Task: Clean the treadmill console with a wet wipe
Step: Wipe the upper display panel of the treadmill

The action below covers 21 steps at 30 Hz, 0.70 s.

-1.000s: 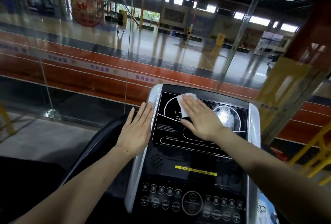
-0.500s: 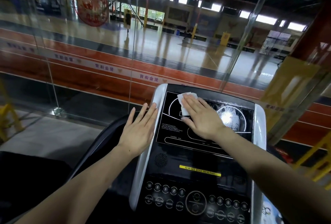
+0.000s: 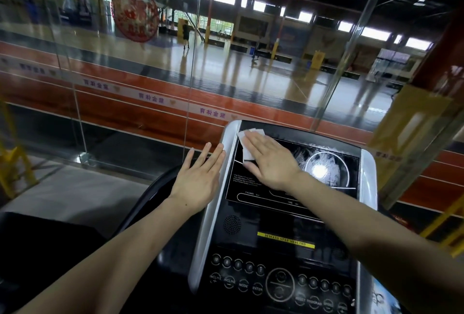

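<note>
The treadmill console [image 3: 281,225] is black with silver side rails and a glossy display panel on top. My right hand [image 3: 270,160] lies flat on the upper left of that panel, pressing a white wet wipe [image 3: 244,145] against it; the wipe sticks out beyond my fingertips at the panel's top left corner. Smeared wet streaks show on the round dial at the panel's right. My left hand [image 3: 198,178] rests flat, fingers spread, against the console's silver left rail and holds nothing.
A row of round buttons [image 3: 278,286] fills the console's lower part, with a yellow label strip [image 3: 286,239] above them. Glass wall panels [image 3: 130,82] stand right behind the console, with a sports hall beyond. Yellow railings [image 3: 15,168] stand at far left and right.
My right hand has slid the wipe up and left, from the panel's middle-left to its top left corner. My left hand stays on the left rail.
</note>
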{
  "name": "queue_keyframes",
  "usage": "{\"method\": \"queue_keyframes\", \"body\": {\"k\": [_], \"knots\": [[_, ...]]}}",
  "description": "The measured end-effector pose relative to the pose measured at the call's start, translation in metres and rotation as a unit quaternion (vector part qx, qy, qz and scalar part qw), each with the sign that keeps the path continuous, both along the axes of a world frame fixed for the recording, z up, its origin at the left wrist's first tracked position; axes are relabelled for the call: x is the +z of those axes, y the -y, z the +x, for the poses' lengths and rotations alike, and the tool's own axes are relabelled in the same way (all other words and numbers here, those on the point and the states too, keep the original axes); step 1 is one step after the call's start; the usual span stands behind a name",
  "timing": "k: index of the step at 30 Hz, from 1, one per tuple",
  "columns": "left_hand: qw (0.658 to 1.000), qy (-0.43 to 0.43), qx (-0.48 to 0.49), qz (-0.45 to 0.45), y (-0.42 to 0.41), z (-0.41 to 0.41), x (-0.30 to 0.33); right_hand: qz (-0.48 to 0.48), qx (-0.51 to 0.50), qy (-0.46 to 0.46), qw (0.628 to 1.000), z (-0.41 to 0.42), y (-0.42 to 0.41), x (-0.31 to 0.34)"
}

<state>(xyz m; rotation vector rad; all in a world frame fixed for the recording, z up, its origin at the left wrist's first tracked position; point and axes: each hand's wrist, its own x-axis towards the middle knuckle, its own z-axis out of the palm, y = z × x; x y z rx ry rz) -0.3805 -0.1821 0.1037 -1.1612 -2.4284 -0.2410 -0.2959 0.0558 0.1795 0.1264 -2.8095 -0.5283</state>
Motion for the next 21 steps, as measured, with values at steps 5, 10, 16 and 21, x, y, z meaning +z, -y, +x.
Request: {"method": "queue_keyframes", "body": {"k": [5,10,16,21], "knots": [[1.000,0.003,-0.004,0.005,0.001,0.000,0.001,-0.055,0.003,-0.029,0.998,-0.001,0.016,-0.021],[1.000,0.011,-0.012,0.013,0.000,-0.001,-0.002,-0.089,0.052,-0.018,0.994,0.035,0.035,-0.070],[0.999,0.039,-0.012,0.017,-0.003,0.004,-0.003,-0.088,0.112,-0.005,0.990,0.072,0.036,-0.102],[0.999,0.046,0.000,0.028,-0.006,0.011,-0.006,-0.086,0.110,-0.002,0.990,0.087,0.016,-0.100]]}}
